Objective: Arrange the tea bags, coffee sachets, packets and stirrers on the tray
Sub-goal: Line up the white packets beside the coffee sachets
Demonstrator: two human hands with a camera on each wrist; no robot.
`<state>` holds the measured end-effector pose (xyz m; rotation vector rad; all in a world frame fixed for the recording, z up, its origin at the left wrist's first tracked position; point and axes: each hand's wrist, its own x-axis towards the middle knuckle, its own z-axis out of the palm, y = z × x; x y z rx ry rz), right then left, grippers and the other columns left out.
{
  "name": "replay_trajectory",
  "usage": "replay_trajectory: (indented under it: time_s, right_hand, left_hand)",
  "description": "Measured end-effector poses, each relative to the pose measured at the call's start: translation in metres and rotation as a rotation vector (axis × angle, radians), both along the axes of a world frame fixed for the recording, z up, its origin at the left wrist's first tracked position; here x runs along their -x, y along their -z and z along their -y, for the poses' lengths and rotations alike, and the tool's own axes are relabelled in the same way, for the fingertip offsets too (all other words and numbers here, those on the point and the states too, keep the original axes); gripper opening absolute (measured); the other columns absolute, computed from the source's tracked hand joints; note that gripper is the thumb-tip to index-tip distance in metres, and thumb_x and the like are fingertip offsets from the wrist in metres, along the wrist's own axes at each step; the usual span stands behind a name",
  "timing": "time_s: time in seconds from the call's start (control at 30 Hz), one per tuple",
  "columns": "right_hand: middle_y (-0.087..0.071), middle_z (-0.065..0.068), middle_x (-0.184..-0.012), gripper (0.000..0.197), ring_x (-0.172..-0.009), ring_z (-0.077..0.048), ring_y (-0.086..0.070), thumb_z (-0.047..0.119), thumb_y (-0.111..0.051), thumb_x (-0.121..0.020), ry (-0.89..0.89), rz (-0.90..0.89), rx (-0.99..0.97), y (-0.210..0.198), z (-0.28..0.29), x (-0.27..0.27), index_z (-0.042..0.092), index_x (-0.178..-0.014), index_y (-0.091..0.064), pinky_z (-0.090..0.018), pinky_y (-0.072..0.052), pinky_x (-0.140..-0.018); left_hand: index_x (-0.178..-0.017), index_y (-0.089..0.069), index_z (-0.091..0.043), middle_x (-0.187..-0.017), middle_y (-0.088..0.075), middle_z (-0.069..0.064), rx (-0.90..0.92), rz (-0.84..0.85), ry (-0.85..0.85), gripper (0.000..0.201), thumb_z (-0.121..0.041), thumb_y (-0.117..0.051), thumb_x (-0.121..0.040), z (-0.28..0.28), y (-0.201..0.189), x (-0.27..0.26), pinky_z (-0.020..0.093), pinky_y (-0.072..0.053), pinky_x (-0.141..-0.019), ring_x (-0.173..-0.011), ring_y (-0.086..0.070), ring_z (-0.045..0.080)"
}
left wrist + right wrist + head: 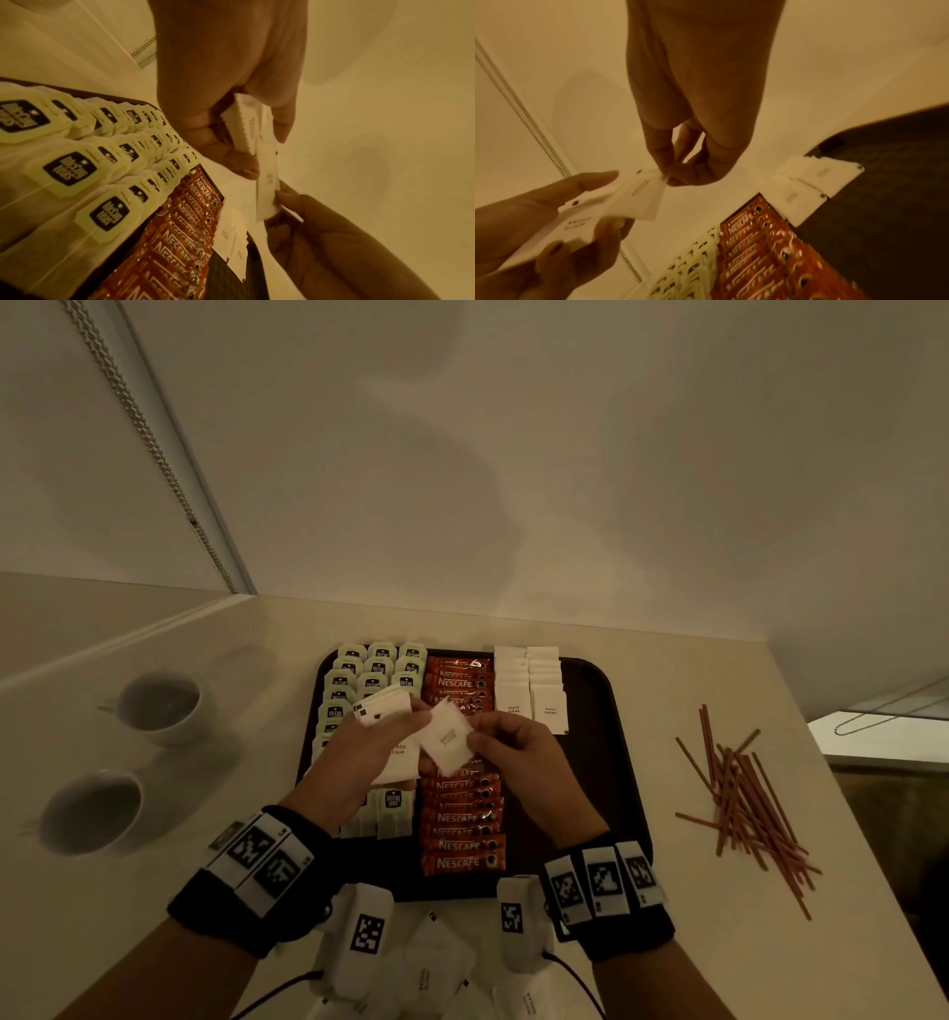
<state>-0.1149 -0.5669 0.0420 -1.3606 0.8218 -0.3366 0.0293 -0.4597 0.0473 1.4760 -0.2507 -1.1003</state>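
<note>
From the head view, the dark tray (611, 701) sits on the pale desk (693, 660) and is well on its way to full. Three columns of tea bags (382, 667) fill its left side, a column of orange coffee sachets (462, 834) runs down the middle, and two short columns of white sugar packets (529, 690) have been started at the far end, right of centre. The right part of the tray is bare. The left hand (369, 752) grips a stack of sugar packets (382, 706) above the tray, while the right hand (518, 757) pinches a single packet (445, 737) next to that stack. The stirrers (739, 809) lie in a loose heap on the desk, right of the tray and off it. More white packets (436, 968) lie on the desk at the near edge. Two cups (159, 706) stand to the left.

The left wrist view shows the left hand's fingers curled round the stack edge-on, the single packet hanging below, caught by the right hand's fingertips (282, 198).

The right wrist view shows thumb and fingers closed on that packet's corner, with the laid sugar columns beyond.

By my reckoning, tea and coffee look done; the sugar is partly laid, and the stirrers are untouched.
</note>
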Motion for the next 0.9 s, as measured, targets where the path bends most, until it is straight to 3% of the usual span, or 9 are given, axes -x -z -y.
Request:
replay_trajectory:
  time_s: [0.07,0.17,0.23,0.33,0.43,0.57,0.7,0.83,0.9]
  right_hand:
    - [-0.068,-0.005,-0.105,0.016,-0.101,-0.019,-0.065,0.006,-0.059,-0.089,-0.05,-0.052,0.135,-0.004,0.004,0.0,0.013,-0.098,-0.07,-0.036,-0.056,-0.086]
    - [-0.067,0.003,-0.099,0.02,-0.097,-0.013,-0.064,0.008,-0.058,-0.09,-0.106,-0.055,0.3,-0.015,0.008,-0.004,0.021,-0.102,-0.068,-0.027,-0.057,-0.08]
    - [-0.066,0.006,-0.097,0.025,-0.096,-0.01,-0.064,0.015,-0.063,-0.088,-0.055,-0.032,0.328,-0.017,0.01,-0.008,0.025,-0.111,-0.062,-0.025,-0.057,-0.078]
    - [-0.065,0.0,-0.106,0.037,-0.097,-0.012,-0.065,0.022,-0.072,-0.081,-0.014,-0.069,0.193,-0.014,0.009,-0.009,0.02,-0.114,-0.056,-0.026,-0.057,-0.08]
    - [-0.063,-0.011,-0.109,0.025,-0.099,-0.021,-0.065,0.012,-0.066,-0.085,-0.028,-0.054,0.035,-0.005,-0.001,-0.007,0.009,-0.108,-0.056,-0.035,-0.057,-0.083]
    - [-0.062,-0.005,-0.114,0.026,-0.105,-0.019,-0.062,0.007,-0.053,-0.093,0.107,0.006,-0.132,0.013,0.0,-0.001,0.011,-0.119,-0.055,-0.035,-0.055,-0.086]
    - [-0.062,-0.007,-0.118,0.025,-0.099,-0.012,-0.061,0.004,-0.052,-0.092,0.192,-0.208,0.066,0.035,0.024,0.02,0.013,-0.116,-0.056,-0.027,-0.055,-0.08]
    - [-0.061,-0.007,-0.119,0.028,-0.099,-0.015,-0.059,0.009,-0.057,-0.091,0.317,-0.375,0.199,0.059,0.05,0.037,0.012,-0.119,-0.056,-0.029,-0.055,-0.082]
    - [-0.061,-0.006,-0.118,0.028,-0.101,-0.017,-0.06,0.011,-0.057,-0.092,0.299,-0.404,0.23,0.066,0.058,0.037,0.015,-0.12,-0.056,-0.03,-0.055,-0.083]
  left_hand:
    - [-0.087,-0.067,-0.019,-0.08,-0.07,0.008,-0.032,0.027,0.062,0.007,-0.014,-0.069,-0.083,0.0,0.003,0.001,0.027,-0.05,-0.046,-0.065,-0.065,0.022]
    - [-0.086,-0.066,-0.018,-0.079,-0.069,0.006,-0.1,0.074,0.141,0.013,-0.009,-0.073,-0.079,-0.001,0.009,0.004,0.034,-0.053,-0.06,-0.07,-0.064,0.022]
    - [-0.087,-0.065,-0.016,-0.074,-0.071,0.006,-0.091,0.04,0.116,0.016,-0.006,-0.073,-0.078,-0.001,0.008,0.006,0.033,-0.055,-0.053,-0.062,-0.066,0.019]
    - [-0.098,-0.064,-0.012,-0.081,-0.071,0.014,-0.04,-0.073,-0.012,0.021,-0.006,-0.071,-0.08,0.001,0.006,0.006,0.029,-0.052,-0.043,-0.057,-0.067,0.02]
    - [-0.098,-0.063,-0.012,-0.078,-0.07,0.011,-0.037,-0.099,-0.041,0.02,-0.008,-0.071,-0.08,0.001,0.003,0.006,0.029,-0.052,-0.042,-0.057,-0.068,0.018]
    - [-0.096,-0.065,-0.019,-0.087,-0.07,0.008,-0.024,-0.181,0.036,0.011,-0.014,-0.058,-0.091,-0.002,0.0,0.005,0.029,-0.053,-0.047,-0.068,-0.068,0.022]
    - [-0.113,-0.056,-0.014,-0.093,-0.069,0.016,0.075,-0.416,-0.017,0.029,-0.01,-0.034,-0.094,-0.009,0.001,-0.002,0.028,-0.055,-0.048,-0.073,-0.068,0.03]
    - [-0.108,-0.055,-0.013,-0.089,-0.072,0.016,0.136,-0.451,-0.086,0.026,-0.007,-0.032,-0.096,-0.012,-0.001,-0.008,0.028,-0.056,-0.049,-0.071,-0.071,0.03]
    - [-0.115,-0.053,-0.011,-0.096,-0.07,0.018,0.161,-0.453,-0.105,0.027,-0.008,-0.034,-0.097,-0.012,-0.003,-0.009,0.029,-0.058,-0.051,-0.072,-0.072,0.029]
